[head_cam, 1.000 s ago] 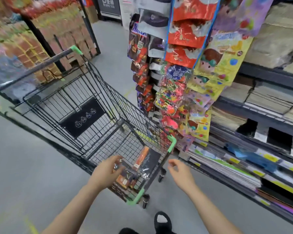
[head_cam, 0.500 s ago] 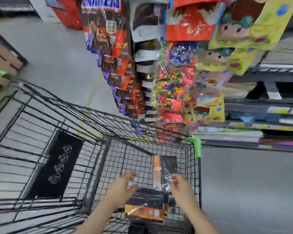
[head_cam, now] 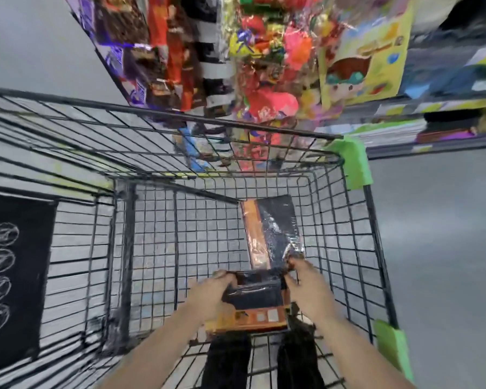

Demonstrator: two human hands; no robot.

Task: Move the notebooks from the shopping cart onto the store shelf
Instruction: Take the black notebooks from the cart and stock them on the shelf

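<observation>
Two hands in the cart [head_cam: 354, 175]: left hand [head_cam: 212, 290] and right hand [head_cam: 306, 287] grip opposite edges of the near notebook [head_cam: 254, 297], fingers curled round it, probably to lift it flat over the wire wall. Second notebook [head_cam: 272, 231] lies just beyond on the cart floor, wrapped, touching the right fingertips. Shelf [head_cam: 432, 141] is far right, outside the cart; hanging packets [head_cam: 264, 80] crowd the far side, cart rim and green corner guard sit between load and shelf

The shopping cart [head_cam: 152, 153] is black wire with bright green corner guards [head_cam: 355, 164]. The notebooks [head_cam: 272, 234] in it are black with an orange band, under glossy wrap. The floor [head_cam: 438, 234] is grey. Hanging packets [head_cam: 267, 80] show red, yellow and purple.
</observation>
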